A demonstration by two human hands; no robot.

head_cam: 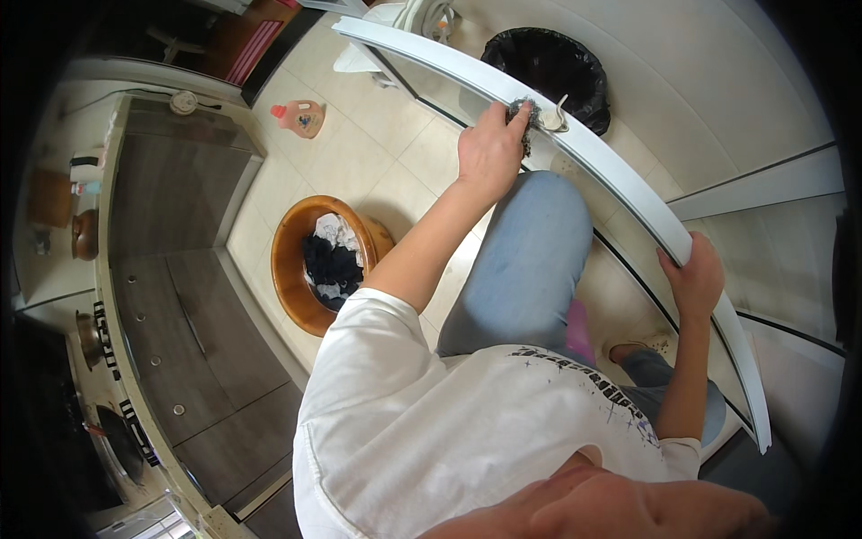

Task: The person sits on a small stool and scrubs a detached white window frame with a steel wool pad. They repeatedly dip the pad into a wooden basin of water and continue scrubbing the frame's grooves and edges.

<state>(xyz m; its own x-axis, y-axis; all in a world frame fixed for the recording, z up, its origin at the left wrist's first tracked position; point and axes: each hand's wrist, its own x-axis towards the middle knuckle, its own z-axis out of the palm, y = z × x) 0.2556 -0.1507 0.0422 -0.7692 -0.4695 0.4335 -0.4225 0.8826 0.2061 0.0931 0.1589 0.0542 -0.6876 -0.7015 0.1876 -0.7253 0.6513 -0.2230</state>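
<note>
My left hand (495, 148) pinches a dark metal scouring pad (522, 111) and holds it against the edge of a white-framed glass door (623, 162), right beside its lever handle (555, 120). With its fingers wrapped over the same frame farther to the right, my right hand (697, 273) grips the door. The glass pane crosses in front of my knees, and one foot in a slipper shows through it. Most of the pad is hidden under my left fingers.
A brown tub (283, 269) of dark and white cloths stands on the tiled floor, left of my legs. Beyond it is a pink detergent bottle (303, 119). A bin with a black liner (545, 67) stands behind the door. Grey cabinets (202, 310) and a stove line the left.
</note>
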